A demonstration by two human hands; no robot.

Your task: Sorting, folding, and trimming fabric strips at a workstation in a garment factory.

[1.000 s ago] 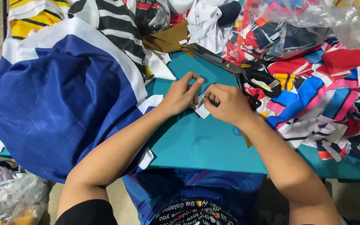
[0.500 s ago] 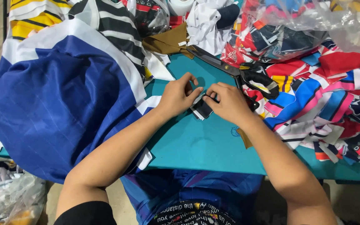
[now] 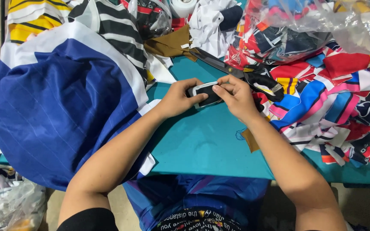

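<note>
Fingers of both hands pinch one small black fabric patch [image 3: 207, 94] with a white border. Left hand [image 3: 177, 98] grips its left end, thumb on top; right hand [image 3: 236, 97] clamps the right end, fingertips curled over the upper edge. The patch sits just above the teal worktop [image 3: 202, 145], roughly mid-width, closer to the far edge than the near edge.

Just beyond the right hand: large black-handled shears [image 3: 236, 72] lying diagonally, blades pointing to the far left. Right side of the worktop: heap of multicoloured printed fabric pieces [image 3: 330, 98], with a clear plastic bag [image 3: 322, 25] of more pieces behind it. Left edge: large blue and white cloth [image 3: 61, 111] draped over the side. Far edge: brown fabric scrap [image 3: 172, 42] and striped black-and-white cloth [image 3: 116, 25].
</note>
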